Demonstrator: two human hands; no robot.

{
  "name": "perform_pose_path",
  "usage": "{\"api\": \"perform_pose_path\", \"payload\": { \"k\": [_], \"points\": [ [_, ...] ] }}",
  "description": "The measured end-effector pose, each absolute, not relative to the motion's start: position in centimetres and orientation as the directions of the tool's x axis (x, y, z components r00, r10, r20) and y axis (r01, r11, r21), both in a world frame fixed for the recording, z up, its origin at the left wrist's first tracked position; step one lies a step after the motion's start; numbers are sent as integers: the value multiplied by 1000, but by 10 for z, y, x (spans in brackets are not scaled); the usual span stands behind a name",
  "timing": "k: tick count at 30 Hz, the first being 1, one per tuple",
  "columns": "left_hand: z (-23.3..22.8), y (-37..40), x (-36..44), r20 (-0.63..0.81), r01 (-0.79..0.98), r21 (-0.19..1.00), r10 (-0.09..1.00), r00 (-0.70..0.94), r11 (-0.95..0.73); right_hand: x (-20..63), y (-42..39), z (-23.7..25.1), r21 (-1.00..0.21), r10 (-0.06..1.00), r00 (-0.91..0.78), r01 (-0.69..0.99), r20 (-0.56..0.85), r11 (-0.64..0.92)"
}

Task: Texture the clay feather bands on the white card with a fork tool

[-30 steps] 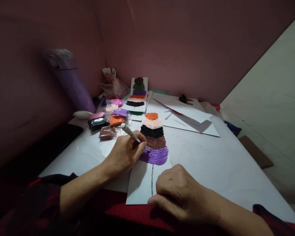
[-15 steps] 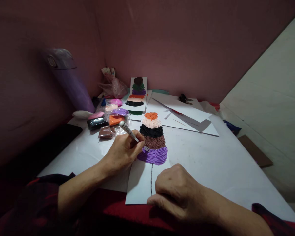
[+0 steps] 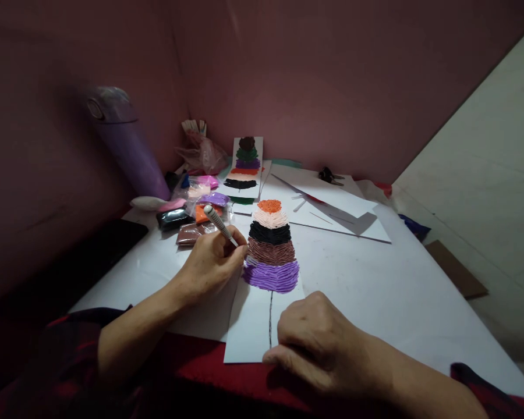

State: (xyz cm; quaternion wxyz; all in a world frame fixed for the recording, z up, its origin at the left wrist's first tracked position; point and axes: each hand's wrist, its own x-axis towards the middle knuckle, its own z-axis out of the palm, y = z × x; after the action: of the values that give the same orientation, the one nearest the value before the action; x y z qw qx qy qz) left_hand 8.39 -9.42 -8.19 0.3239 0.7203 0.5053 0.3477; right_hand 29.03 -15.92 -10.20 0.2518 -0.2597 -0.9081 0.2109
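A pink wall (image 3: 314,87) rises behind a white tabletop (image 3: 353,279), and a purple flask (image 3: 126,151) stands well beyond the left fingers. The left hand (image 3: 212,262) pinches a white pen-like tool (image 3: 220,224) between thumb and fingers, its thin end pointing at the upper left of a purple band (image 3: 271,277); whether the tip touches is too small to tell. The right hand (image 3: 318,331) has its fingers curled under; whether they grip anything cannot be told. The white card (image 3: 247,329) lies between the two hands, the right thumb at its near edge.

Five bands are laid, all ridged: purple beside the left fingertips, then brown (image 3: 271,252), black (image 3: 271,234), pale pink (image 3: 271,219) and orange (image 3: 269,206) farther away. The purple one seems the band in hand, its ridges apparently almost complete. Beside the right fingers the card bears only a dark drawn line (image 3: 270,320), so that part looks unworked. Coloured packets (image 3: 192,234) lie just past the left fingers, a second banded card (image 3: 250,192) beyond them
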Motion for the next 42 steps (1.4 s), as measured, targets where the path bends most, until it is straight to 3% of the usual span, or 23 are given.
{"api": "perform_pose_path", "payload": {
  "k": [37, 42],
  "points": [
    [-80, -96, 73, 319, 592, 715, 927, 197, -372, 289, -160, -103, -554, 610, -743, 396, 276, 732],
    [-76, -99, 71, 435, 633, 651, 889, 140, -418, 289, -160, -101, -532, 597, -748, 394, 288, 750]
  ]
}}
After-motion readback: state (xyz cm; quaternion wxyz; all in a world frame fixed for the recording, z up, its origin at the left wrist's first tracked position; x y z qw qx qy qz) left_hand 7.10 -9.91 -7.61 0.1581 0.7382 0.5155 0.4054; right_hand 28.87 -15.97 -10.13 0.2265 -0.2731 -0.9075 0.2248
